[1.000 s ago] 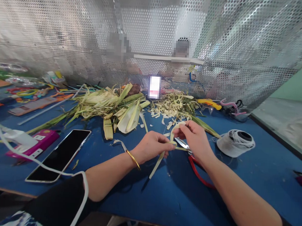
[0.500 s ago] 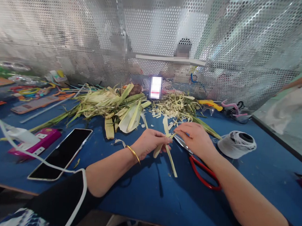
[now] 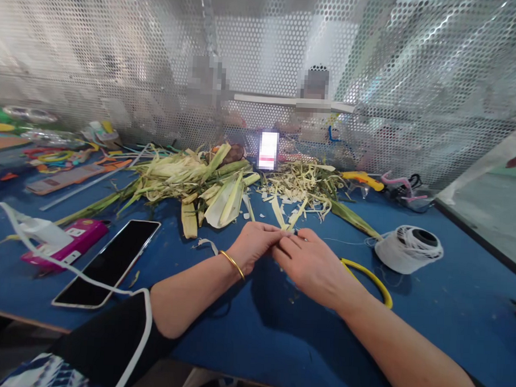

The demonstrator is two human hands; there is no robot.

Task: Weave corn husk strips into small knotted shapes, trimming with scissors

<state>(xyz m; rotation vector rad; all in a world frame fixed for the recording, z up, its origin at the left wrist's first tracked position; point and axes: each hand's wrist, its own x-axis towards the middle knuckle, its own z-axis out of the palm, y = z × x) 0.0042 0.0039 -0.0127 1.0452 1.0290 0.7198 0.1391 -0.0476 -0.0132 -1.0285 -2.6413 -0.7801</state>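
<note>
Right hand [image 3: 310, 261] is now bending in against the left hand [image 3: 256, 242], where half a second ago it was hovering apart; husk strips [image 3: 278, 211], partly hanging below the left hand then, are now showing only beyond the fingertips, two ends splaying in a V. Strips are sitting above mid-table, just short of the shredded scraps [image 3: 301, 184]. Left hand is pinching them between thumb and forefinger. Right hand is keeping its fingers curled and close together, reaching the base of the strips; cannot tell whether it is pinching too, its own back hiding the grip. Yellow loop [image 3: 372, 274] is showing by the right forearm, where red scissor handles were lying. Thread spool [image 3: 394, 256] is standing farther right, a thin thread trailing toward the right hand. Leaf heap [image 3: 177, 176] is lying beyond the left hand, and a phone [image 3: 114, 258] is lying well left, white cable [image 3: 139, 336] crossing its near end.
</note>
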